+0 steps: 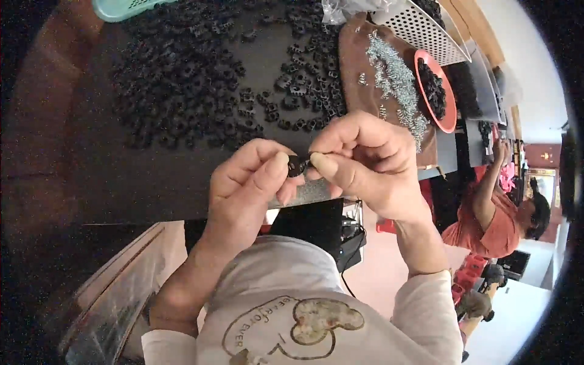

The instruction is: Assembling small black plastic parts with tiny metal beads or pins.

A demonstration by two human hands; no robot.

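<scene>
Close together above the table's near edge, my two hands meet at small black parts. My left hand [252,188] pinches a small black plastic piece [295,165] between thumb and fingertips. My right hand [368,164] pinches a tiny dark piece [309,160] right beside it; its shape is mostly covered by my fingers. Whether the two pieces touch or are joined, I cannot tell. Beyond my hands, a wide heap of small black plastic pieces [182,79] covers the dark table. To its right a pile of small metal springs [392,70] lies on a brown sheet [356,67].
A red-orange bowl [449,100] of black parts stands right of the springs, near a white perforated basket [420,30]. A green basket [118,9] sits far left. Clear plastic bags [353,9] lie at the back. Another person in an orange-red shirt [493,222] is at the right.
</scene>
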